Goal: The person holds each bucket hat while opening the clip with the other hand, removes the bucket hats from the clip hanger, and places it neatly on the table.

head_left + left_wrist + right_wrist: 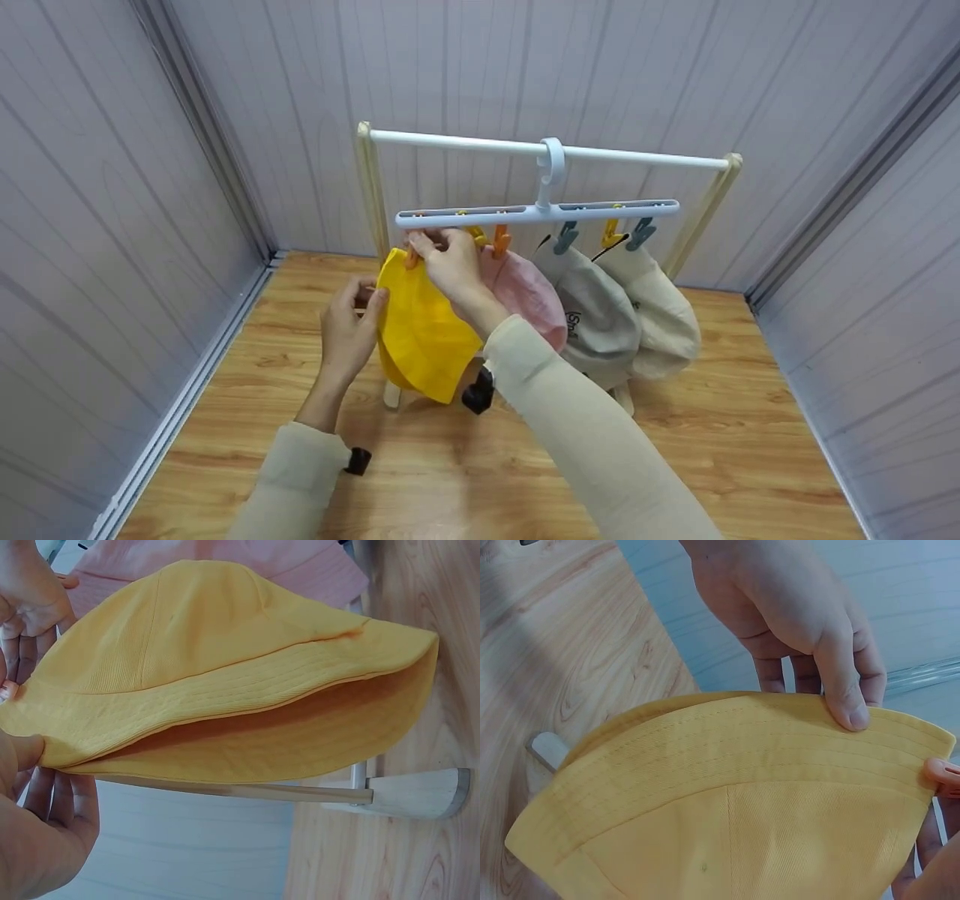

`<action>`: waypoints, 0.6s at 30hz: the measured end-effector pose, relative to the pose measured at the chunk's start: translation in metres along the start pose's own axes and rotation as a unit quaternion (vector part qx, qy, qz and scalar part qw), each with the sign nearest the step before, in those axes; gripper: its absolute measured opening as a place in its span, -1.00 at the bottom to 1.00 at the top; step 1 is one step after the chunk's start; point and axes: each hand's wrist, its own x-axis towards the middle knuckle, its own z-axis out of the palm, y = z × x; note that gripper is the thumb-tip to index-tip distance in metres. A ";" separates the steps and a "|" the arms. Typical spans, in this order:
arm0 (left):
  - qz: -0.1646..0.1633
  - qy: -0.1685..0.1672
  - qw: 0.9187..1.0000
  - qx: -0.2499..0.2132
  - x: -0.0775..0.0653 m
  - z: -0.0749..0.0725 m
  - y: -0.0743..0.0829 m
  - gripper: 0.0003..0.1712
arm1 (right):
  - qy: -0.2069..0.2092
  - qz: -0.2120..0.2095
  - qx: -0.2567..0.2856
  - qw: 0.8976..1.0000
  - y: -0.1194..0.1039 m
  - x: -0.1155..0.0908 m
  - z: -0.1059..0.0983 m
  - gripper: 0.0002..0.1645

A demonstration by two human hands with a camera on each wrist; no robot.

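Observation:
A yellow bucket hat hangs at the left end of a pale blue clip hanger. My left hand pinches the hat's brim between thumb and fingers, plainest in the right wrist view, where that hand comes from above. At the brim's upper corner, my right hand holds an orange clip; in the right wrist view the clip meets the brim's edge. Right of the yellow hat hang a pink hat, a grey hat and a cream hat.
The hanger's hook sits over the white rod of a wooden-post rack. Yellow, orange and grey-blue clips line the hanger. Wood-grain floor lies below, with pale panelled walls on the sides and behind.

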 end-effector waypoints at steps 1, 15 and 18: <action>-0.001 0.000 1.000 0.001 0.000 0.000 0.000 -0.78 | 0.000 -0.001 0.001 1.000 0.000 0.000 0.000 -0.69; -0.023 -0.014 1.000 0.010 -0.004 -0.006 -0.002 -0.76 | 0.002 0.011 0.016 1.000 0.000 -0.001 0.000 -0.78; -0.024 -0.014 1.000 0.004 -0.005 -0.007 -0.003 -0.76 | 0.006 0.022 0.022 0.999 -0.001 -0.001 0.001 -0.73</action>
